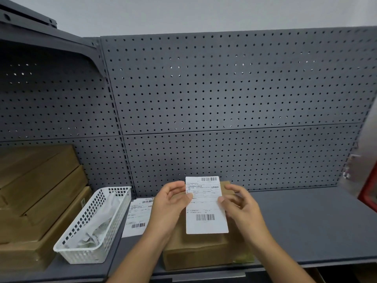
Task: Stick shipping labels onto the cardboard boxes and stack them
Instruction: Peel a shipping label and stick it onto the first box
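Note:
I hold a white shipping label with two barcodes upright in front of me. My left hand pinches its left edge and my right hand pinches its right edge. Directly below the label lies a brown cardboard box on the grey shelf, partly hidden by my hands and the label. More labels lie flat on the shelf to the left of that box. A stack of cardboard boxes sits at the far left.
A white perforated plastic basket holding crumpled white paper stands between the box stack and the loose labels. Grey pegboard backs the shelf. Something red stands at the right edge.

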